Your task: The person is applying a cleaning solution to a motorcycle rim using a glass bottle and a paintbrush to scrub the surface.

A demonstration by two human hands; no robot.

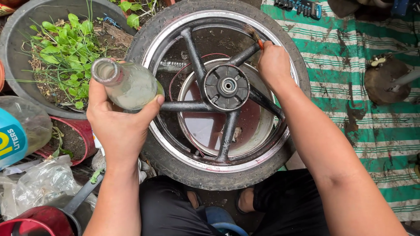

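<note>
the left hand (120, 126) is wrapped around a glass bottle (127, 83), its long axis tilted with the open mouth up and to the left, held just left of the wheel (218, 91) hub. farther out, the right hand (273, 65) is closed on a small brush (253, 34), bristles pointing up and away onto the rim beside a spoke. a round basin (199, 126) sits under the spokes, a weed-filled tub (17, 57) lies beyond the left hand, and a striped mat (372, 126) right of the right arm.

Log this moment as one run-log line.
left hand: grips glass bottle | right hand: holds brush at wheel spoke | basin under wheel
</note>
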